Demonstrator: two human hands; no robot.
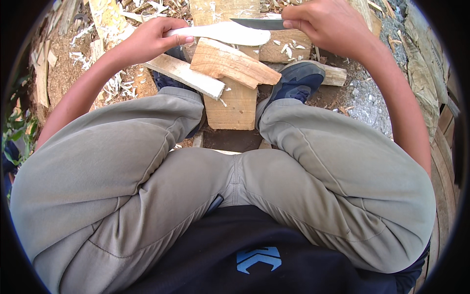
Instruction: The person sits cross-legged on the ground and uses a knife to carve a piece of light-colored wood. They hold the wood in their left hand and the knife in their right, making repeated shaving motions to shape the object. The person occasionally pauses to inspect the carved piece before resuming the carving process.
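My left hand (159, 38) is closed round the narrow end of a pale, freshly carved wooden spoon (225, 33). The spoon lies sideways, its broad rounded end toward the right. My right hand (323, 24) grips a knife (259, 23) whose dark blade points left. That blade is at the far edge of the spoon's broad end; whether it touches the wood I cannot tell. The knife's handle is hidden in my fingers. Just below the spoon, a split wood block (232, 61) rests across a thick upright-grained board (232, 105).
A pale wooden strip (188, 76) lies slantwise left of the block. Another wood block (286, 46) sits beyond my right shoe (298, 81). Curled shavings (122, 85) litter the ground at left. Grey gravel (367, 100) and a crumpled tan sheet (421, 73) are at right.
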